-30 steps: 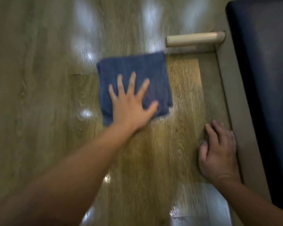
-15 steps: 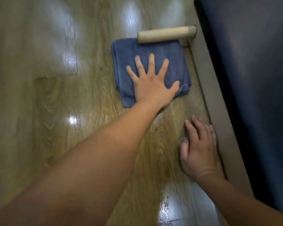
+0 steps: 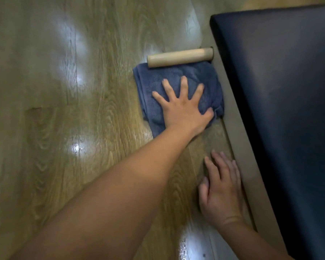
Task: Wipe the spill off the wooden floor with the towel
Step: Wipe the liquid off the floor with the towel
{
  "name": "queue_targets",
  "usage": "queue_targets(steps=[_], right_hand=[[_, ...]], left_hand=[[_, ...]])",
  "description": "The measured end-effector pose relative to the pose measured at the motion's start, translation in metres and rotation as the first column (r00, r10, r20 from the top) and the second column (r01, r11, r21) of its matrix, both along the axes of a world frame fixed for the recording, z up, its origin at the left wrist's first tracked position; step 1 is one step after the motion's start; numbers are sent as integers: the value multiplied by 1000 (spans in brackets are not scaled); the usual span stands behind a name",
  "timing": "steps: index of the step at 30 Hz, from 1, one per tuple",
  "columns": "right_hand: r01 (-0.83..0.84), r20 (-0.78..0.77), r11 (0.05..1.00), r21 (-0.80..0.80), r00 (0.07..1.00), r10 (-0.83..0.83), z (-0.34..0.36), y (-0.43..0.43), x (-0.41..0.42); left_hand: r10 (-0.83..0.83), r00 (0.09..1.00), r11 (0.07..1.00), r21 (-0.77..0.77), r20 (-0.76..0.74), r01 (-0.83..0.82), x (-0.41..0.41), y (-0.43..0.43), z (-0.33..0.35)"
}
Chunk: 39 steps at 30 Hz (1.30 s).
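Note:
A folded blue towel (image 3: 191, 76) lies on the glossy wooden floor (image 3: 94, 113), its far edge tucked against a wooden furniture leg. My left hand (image 3: 182, 107) presses flat on the towel with fingers spread, and my forearm reaches in from the lower left. My right hand (image 3: 220, 190) rests flat on the bare floor nearer to me, beside the furniture base. The floor shows bright sheen patches; I cannot pick out a distinct spill.
A round pale wooden leg (image 3: 179, 57) lies across the floor just beyond the towel. A dark blue cushioned seat (image 3: 281, 109) on a tan base (image 3: 238, 143) fills the right side. Open floor stretches to the left.
My left hand has slid the towel right and away, from the open floor up against the wooden leg and the furniture base. My right hand has stayed on the floor.

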State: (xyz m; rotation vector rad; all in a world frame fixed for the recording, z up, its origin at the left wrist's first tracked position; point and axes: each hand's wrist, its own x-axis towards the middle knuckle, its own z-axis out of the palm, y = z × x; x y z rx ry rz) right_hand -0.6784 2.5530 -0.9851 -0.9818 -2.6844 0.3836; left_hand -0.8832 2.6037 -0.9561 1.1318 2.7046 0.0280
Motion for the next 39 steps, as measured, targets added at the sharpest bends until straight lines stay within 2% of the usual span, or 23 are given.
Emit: queue_targets(steps=[3, 6, 12, 15, 17, 21, 25, 28, 31, 32, 34, 36, 37, 39], right_hand=[[4, -5, 1000, 0, 1000, -4, 0, -1, 0], [10, 2, 1000, -15, 1000, -10, 2, 1, -1], [3, 9, 1000, -24, 1000, -3, 3, 2, -1], [9, 21, 1000, -29, 1000, -8, 4, 2, 0], [-2, 28, 999, -35, 1000, 3, 4, 0, 0], [3, 54, 1000, -29, 999, -1, 7, -3, 0], [20, 48, 999, -45, 999, -18, 5, -2, -1], [36, 115, 998, -57, 993, -29, 3, -1, 1], [70, 180, 993, -95, 982, -52, 19, -7, -3], [135, 171, 982, -135, 979, -111, 29, -13, -5], [271, 42, 947, -170, 963, -268, 51, -30, -19], [222, -61, 975, -20, 973, -223, 73, -45, -47], [168, -41, 986, 10, 985, -168, 78, -48, -69], [59, 114, 996, -65, 992, -52, 74, -39, -123]], left_hand=[[-26, 996, 1000, -10, -80, 25, -4, -5, 3], [-59, 991, 996, 54, -122, 66, -6, -7, 9], [-131, 991, 982, 139, -12, 132, 19, -72, 5], [-239, 967, 937, 285, 94, 204, 26, -120, 9], [-246, 966, 920, 331, 73, 209, 13, -161, 16], [7, 1000, 983, 183, 28, -12, -20, -278, 35], [184, 979, 983, 9, 83, -185, -37, -393, 27], [188, 979, 978, -109, 78, -179, -36, -424, 2], [164, 986, 980, -116, 31, -160, -37, -422, -10], [167, 986, 981, -107, 18, -164, -36, -424, -11], [186, 983, 980, -77, -6, -186, -37, -426, -13], [166, 986, 983, -77, 0, -166, -37, -424, -14], [164, 986, 984, -68, -4, -164, -37, -423, -14], [170, 985, 984, -55, -12, -171, -36, -425, -15]])
